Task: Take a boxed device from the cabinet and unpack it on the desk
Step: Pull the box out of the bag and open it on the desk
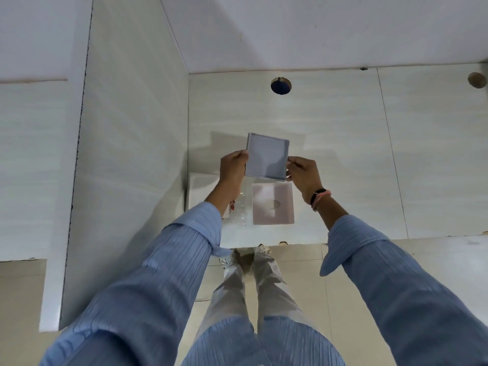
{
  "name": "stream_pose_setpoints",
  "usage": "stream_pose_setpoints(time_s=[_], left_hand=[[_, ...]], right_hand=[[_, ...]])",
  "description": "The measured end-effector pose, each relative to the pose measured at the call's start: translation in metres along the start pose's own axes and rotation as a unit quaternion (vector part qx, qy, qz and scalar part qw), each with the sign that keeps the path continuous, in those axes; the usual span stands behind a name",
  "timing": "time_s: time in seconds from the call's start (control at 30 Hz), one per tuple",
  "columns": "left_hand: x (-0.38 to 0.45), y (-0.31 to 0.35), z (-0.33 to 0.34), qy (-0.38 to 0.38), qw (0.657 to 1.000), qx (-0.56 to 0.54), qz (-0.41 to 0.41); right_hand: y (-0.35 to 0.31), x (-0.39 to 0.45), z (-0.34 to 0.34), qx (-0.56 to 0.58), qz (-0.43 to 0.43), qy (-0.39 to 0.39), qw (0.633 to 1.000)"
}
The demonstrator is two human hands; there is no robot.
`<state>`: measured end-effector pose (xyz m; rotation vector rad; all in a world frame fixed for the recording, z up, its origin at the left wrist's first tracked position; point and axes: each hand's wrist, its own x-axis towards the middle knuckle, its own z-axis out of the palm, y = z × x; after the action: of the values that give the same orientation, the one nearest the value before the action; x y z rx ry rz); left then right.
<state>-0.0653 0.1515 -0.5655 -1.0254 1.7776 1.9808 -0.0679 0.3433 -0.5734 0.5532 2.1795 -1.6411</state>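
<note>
A square grey box part (pixel 266 157), open side facing me, is held up above the desk (pixel 343 154). My left hand (pixel 233 167) grips its left edge and my right hand (pixel 303 175) pinches its right edge. Directly below it on the desk lies a pinkish square insert (pixel 273 204) with an oval cutout in its middle. A white box piece (pixel 202 191) rests to the left against the side panel, partly hidden by my left forearm. Crumpled clear plastic wrap (pixel 241 207) lies between the white piece and the insert.
A tall side panel (pixel 126 154) walls the desk on the left. A round cable hole (pixel 281 85) sits at the back of the desk, another (pixel 476 80) at the far right. The desk's front edge (pixel 343 240) runs just above my feet on the tiled floor.
</note>
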Motion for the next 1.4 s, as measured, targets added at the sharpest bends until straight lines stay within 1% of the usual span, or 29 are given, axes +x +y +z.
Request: stream_pose_setpoints(time_s=[0.03,0.13,0.23,0.3,0.5,0.57,0.6,0.67,0.7,0.77,0.8,0.83,0.9,0.93,1.0,1.1,1.17,1.23,1.4], left_hand=[[0.007,0.000,0.003,0.020,0.998,0.053,0.010],[0.025,-0.005,0.011,0.057,0.984,0.165,0.041],[0.036,-0.012,0.018,0.069,0.957,0.274,0.065],[0.038,-0.017,0.022,0.073,0.944,0.315,0.061],[0.036,-0.024,0.018,0.027,0.947,0.320,0.029],[0.030,-0.022,0.014,0.024,0.954,0.293,0.052],[0.027,-0.022,0.012,0.035,0.957,0.276,0.081],[0.016,-0.020,0.005,0.090,0.953,0.249,0.148],[0.008,-0.020,-0.002,0.124,0.950,0.230,0.173],[-0.009,-0.030,-0.021,0.186,0.938,0.206,0.207],[-0.019,-0.040,-0.032,0.218,0.926,0.214,0.221],[-0.030,-0.049,-0.042,0.242,0.914,0.234,0.226],[-0.049,-0.069,-0.061,0.264,0.897,0.283,0.215],[-0.056,-0.078,-0.069,0.263,0.889,0.313,0.206],[-0.062,-0.092,-0.085,0.233,0.874,0.375,0.204],[-0.062,-0.101,-0.104,0.159,0.868,0.438,0.171],[-0.057,-0.102,-0.112,0.126,0.864,0.463,0.153],[-0.051,-0.104,-0.116,0.116,0.867,0.460,0.151],[-0.047,-0.105,-0.118,0.118,0.884,0.428,0.146]], right_hand=[[0.001,0.007,-0.001,-0.022,0.000,0.005,1.000],[0.012,0.030,-0.002,-0.085,0.008,0.018,0.996],[0.018,0.047,0.003,-0.148,0.020,0.029,0.988],[0.015,0.050,0.007,-0.177,0.028,0.026,0.984],[0.014,0.051,0.015,-0.184,0.054,0.011,0.981],[0.007,0.046,0.016,-0.179,0.065,0.009,0.982],[0.005,0.043,0.018,-0.184,0.053,0.014,0.981],[-0.006,0.029,0.026,-0.188,0.004,0.045,0.981],[-0.013,0.018,0.034,-0.171,-0.022,0.058,0.983],[-0.018,-0.004,0.055,-0.146,-0.056,0.050,0.986],[-0.017,-0.013,0.069,-0.140,-0.056,0.032,0.988],[-0.015,-0.021,0.083,-0.131,-0.039,0.006,0.991],[-0.013,-0.038,0.108,-0.105,0.013,-0.044,0.993],[-0.011,-0.044,0.119,-0.102,0.037,-0.063,0.992],[-0.008,-0.053,0.135,-0.109,0.089,-0.076,0.987],[0.000,-0.059,0.151,-0.066,0.159,-0.085,0.981],[0.007,-0.058,0.159,-0.033,0.175,-0.104,0.978],[0.008,-0.059,0.165,-0.012,0.194,-0.111,0.975],[0.018,-0.052,0.178,0.046,0.214,-0.110,0.970]])
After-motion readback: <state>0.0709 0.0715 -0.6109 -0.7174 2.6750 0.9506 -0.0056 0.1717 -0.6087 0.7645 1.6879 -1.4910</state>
